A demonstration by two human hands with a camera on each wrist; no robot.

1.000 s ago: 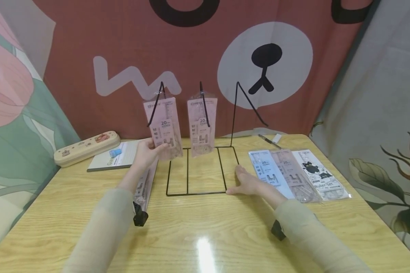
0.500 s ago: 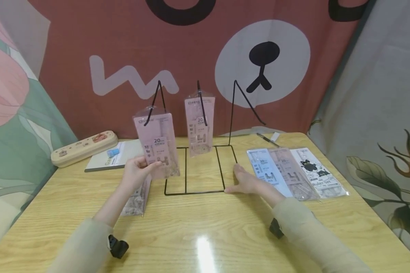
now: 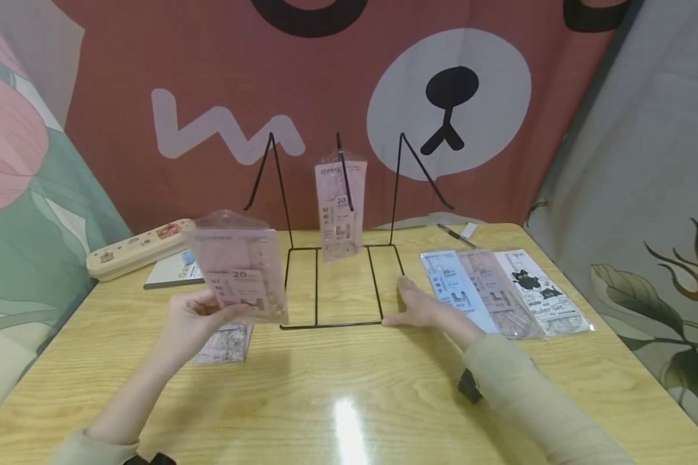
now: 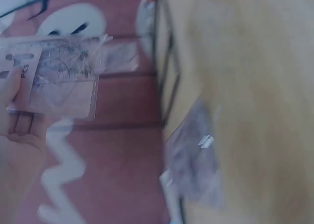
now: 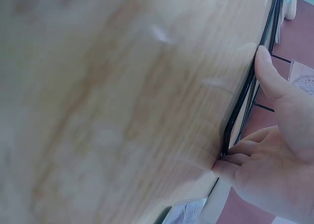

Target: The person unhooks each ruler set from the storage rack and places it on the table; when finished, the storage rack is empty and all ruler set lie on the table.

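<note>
Left of centre in the head view, my left hand (image 3: pixel 190 326) pinches a pink packet (image 3: pixel 241 258) upright while my right hand (image 3: pixel 423 308), thumb and fingers spread, touches the wire rack (image 3: pixel 317 284), presumably steadying it.

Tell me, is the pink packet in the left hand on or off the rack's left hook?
Off: in the head view, the left hook is bare to its tip, and the left hand holds the pink packet below it.

Head view: from above, facing forward and down; table (image 3: pixel 302 400) across lower half, wire rack (image 3: pixel 317 290) at centre. Left wrist: rolled sideways, close to left hand (image 4: pixel 22 145), table at right. Right wrist: close, rolled opposite way, right hand (image 5: pixel 282 160) lower right. Both wrist views share the wire rack.
</note>
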